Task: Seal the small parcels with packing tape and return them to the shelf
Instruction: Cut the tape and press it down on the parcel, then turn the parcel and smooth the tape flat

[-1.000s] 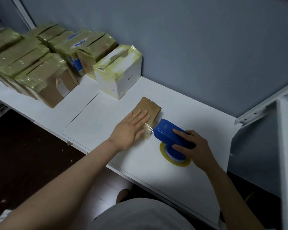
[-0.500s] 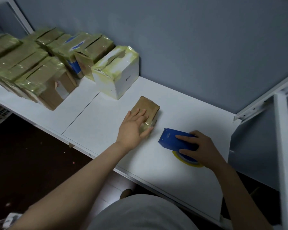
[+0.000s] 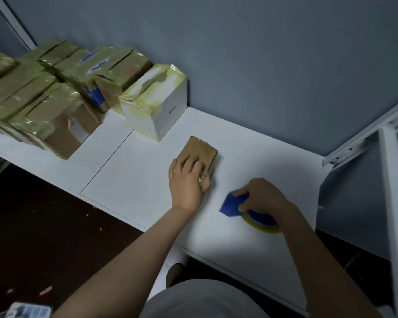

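Note:
A small flat brown parcel (image 3: pixel 201 149) lies on the white shelf board (image 3: pixel 147 184) near the middle. My left hand (image 3: pixel 187 180) lies on its near end, fingers over the top and thumb against its right edge. To the right, my right hand (image 3: pixel 265 198) grips a blue tape dispenser (image 3: pixel 233 204) with a yellowish tape roll (image 3: pixel 260 224), resting on the board apart from the parcel.
A white taped box (image 3: pixel 155 106) stands behind the parcel. Several taped brown boxes (image 3: pixel 48 95) fill the shelf's left part. A white metal upright (image 3: pixel 393 203) and bracket stand at the right. The grey wall runs behind. The dark floor lies below the front edge.
My right hand has pulled the tape dispenser away from the parcel, down and to the right. My left hand has slid back to the parcel's near end, its thumb now at the edge.

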